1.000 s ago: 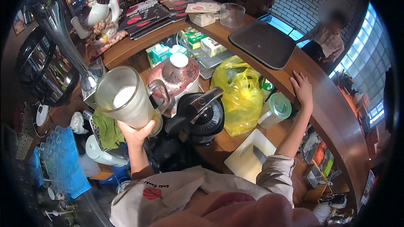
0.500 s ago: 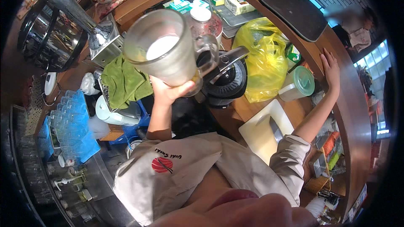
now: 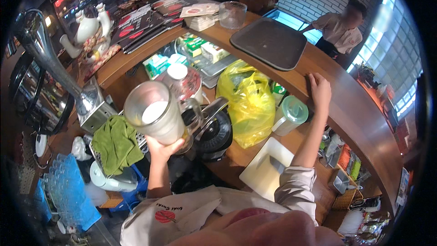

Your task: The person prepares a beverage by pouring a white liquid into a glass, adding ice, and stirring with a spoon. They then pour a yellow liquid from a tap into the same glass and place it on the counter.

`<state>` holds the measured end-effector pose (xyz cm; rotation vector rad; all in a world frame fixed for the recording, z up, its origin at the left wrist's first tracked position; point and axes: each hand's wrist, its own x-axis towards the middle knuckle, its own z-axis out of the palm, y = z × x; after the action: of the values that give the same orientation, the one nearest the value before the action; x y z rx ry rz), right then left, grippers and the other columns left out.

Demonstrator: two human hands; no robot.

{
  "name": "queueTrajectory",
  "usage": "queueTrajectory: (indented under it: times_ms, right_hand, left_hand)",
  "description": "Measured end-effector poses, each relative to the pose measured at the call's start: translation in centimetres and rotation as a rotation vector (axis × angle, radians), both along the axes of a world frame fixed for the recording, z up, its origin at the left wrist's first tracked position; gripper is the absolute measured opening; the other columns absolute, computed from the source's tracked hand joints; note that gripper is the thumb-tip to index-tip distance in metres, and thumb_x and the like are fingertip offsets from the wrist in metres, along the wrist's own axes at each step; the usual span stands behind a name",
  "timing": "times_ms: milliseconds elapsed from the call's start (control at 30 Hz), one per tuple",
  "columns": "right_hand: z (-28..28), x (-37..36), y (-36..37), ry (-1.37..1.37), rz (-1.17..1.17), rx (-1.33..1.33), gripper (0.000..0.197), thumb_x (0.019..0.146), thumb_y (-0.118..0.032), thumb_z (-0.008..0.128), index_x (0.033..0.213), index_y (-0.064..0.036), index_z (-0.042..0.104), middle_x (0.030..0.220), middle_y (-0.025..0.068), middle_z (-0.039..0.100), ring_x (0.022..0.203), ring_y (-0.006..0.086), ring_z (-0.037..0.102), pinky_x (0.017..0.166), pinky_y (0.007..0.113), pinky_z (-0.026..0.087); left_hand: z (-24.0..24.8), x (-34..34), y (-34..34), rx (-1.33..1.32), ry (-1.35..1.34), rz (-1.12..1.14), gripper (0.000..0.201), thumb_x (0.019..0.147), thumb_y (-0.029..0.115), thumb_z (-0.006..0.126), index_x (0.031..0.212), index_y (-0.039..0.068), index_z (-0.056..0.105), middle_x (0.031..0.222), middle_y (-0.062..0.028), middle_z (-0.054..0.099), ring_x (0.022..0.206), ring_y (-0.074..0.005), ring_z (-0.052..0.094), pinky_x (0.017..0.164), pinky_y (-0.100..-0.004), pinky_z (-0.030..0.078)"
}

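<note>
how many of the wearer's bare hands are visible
2: the left hand holds a translucent handled pitcher near its base; the right hand rests on the brown wooden ledge.

A restaurant bar, with counter (image 3: 341,85), tray (image 3: 271,43), glasses (image 3: 68,187) and apparently menus (image 3: 134,27).

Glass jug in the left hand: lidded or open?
Open: no lid covers the glass jug, and its inside shows from above.

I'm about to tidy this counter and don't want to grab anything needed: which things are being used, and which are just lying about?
In use, it seems:
- Jug, held in the left hand
- Wooden counter, under the right hand

Apparently just lying about:
- Green cloth
- Yellow bag
- Cutting board
- Knife
- Tray
</note>
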<state>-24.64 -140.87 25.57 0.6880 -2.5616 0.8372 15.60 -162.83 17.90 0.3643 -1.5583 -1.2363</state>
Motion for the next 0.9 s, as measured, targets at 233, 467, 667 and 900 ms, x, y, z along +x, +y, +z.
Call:
queueTrajectory:
  times_ms: [233, 467, 667, 900]
  right_hand:
    - [2.7, 10.0, -12.8, -0.087, 0.95, -0.253, 0.033, 0.082, -0.025, 0.056, 0.11, -0.0078, 0.057, 0.077, 0.0128, 0.064, 0.07, 0.0235, 0.062, 0.064, 0.032, 0.047]
    - [5.0, 10.9, -19.1, -0.604, 1.051, -0.118, 0.081, 0.083, -0.035, 0.057, 0.138, -0.0018, 0.008, 0.063, 0.0054, 0.058, 0.044, 0.0111, 0.048, 0.043, 0.024, 0.042]
    - [5.1, 6.7, -20.4, -0.789, 0.98, -0.009, 0.071, 0.081, -0.031, 0.059, 0.131, 0.0039, 0.023, 0.066, 0.009, 0.06, 0.043, 0.0077, 0.049, 0.039, 0.024, 0.046]
    - [7.5, 4.5, -20.9, -0.209, 0.807, -0.121, 0.056, 0.081, -0.033, 0.057, 0.125, -0.0026, 0.04, 0.065, 0.0059, 0.061, 0.054, 0.0146, 0.056, 0.051, 0.03, 0.045]
  left_hand:
    - [-0.3, -0.4, 0.5, 0.012, 0.064, 0.014, 0.086, 0.051, 0.024, 0.081, 0.12, -0.003, 0.038, 0.11, -0.0134, 0.051, 0.099, -0.0228, 0.053, 0.088, -0.0358, 0.042]
    - [0.7, -0.5, 0.9, 0.0, 0.046, 0.003, 0.081, 0.055, 0.028, 0.078, 0.118, -0.006, 0.041, 0.105, -0.0161, 0.054, 0.095, -0.0252, 0.056, 0.086, -0.0366, 0.043]
    - [0.9, -0.6, 0.7, 0.091, 0.026, -0.093, 0.078, 0.054, 0.026, 0.078, 0.117, -0.004, 0.044, 0.104, -0.0137, 0.056, 0.096, -0.0237, 0.055, 0.086, -0.0353, 0.043]
    - [-0.3, -1.2, 0.7, -0.039, 0.078, -0.199, 0.079, 0.06, 0.019, 0.077, 0.123, -0.004, 0.034, 0.107, -0.0167, 0.052, 0.099, -0.0255, 0.052, 0.083, -0.0387, 0.045]
